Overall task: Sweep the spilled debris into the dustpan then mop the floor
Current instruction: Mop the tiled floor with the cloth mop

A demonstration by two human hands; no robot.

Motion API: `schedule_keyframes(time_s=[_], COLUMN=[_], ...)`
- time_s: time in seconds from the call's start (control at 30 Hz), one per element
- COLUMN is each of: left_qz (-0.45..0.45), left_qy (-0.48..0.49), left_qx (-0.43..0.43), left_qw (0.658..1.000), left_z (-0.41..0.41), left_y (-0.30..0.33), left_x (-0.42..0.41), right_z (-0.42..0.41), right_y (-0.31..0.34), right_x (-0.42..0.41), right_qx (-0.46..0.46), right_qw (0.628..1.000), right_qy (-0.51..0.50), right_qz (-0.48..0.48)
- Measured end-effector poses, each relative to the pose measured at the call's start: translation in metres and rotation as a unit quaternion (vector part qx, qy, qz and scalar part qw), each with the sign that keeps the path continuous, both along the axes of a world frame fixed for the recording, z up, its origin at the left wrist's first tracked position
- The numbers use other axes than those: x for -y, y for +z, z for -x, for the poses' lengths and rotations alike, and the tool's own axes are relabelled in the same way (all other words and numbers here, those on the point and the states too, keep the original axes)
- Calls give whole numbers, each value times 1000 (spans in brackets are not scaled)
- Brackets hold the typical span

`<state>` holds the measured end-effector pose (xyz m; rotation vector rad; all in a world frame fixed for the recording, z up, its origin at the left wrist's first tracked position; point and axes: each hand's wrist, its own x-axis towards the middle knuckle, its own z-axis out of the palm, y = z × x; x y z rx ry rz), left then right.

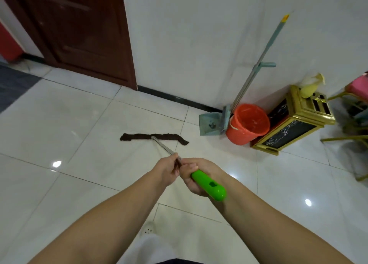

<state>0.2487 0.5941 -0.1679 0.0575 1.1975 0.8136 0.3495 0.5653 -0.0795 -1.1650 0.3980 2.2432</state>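
White tiled floor [79,120]: brown mop head [153,137] lies flat at centre; dustpan [209,124], orange bucket [248,124] and gold-framed stand [292,128] far right by the wall.

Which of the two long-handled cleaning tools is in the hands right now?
The mop with the green grip; left hand and right hand hold it. The broom leans against the wall.

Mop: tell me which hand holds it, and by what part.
Both hold the mop: left hand grips the metal shaft, right hand grips the green handle.
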Motion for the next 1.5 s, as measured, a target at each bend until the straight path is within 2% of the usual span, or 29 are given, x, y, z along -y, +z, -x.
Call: schedule_keyframes(time_s=[0.13, 0.57, 0.83, 0.93, 1.03, 1.17, 1.27, 1.4, 1.5], left_qz=[7, 1, -63, -102, -137, -194, -228, -290, -345], left_qy=[-40, -46, -64, -117, -189, -198, -179, -211, -224], left_qx=[-68, -29, -50, -51, -107, -169, -201, -275, -323], left_qw=[997, 999, 995, 987, 967, 946, 936, 892, 852], left_z=[42, 82, 85, 91, 95, 97, 99, 106, 120], left_y=[-10, -15, 8, 12, 19, 25, 27, 24, 19], left_x=[-52, -219, -332, -366, -391, -423, -460, -516, -563], right_z=[52, 86, 83, 71, 61, 55, 57, 72, 90], right_y=[-12, -8, 13, 24, 36, 53, 55, 51, 50], right_x=[-42, -212, -332, -368, -397, -430, -464, -514, -554], right_qx=[-26, -42, -74, 4, 79, 105, 158, 304, 410], right_qw=[998, 997, 993, 999, 989, 956, 932, 884, 820], right_qy=[-60, -64, -97, -34, 70, 151, 156, 122, 142], right_qz=[5, 24, 4, -37, -100, -227, -286, -333, -374])
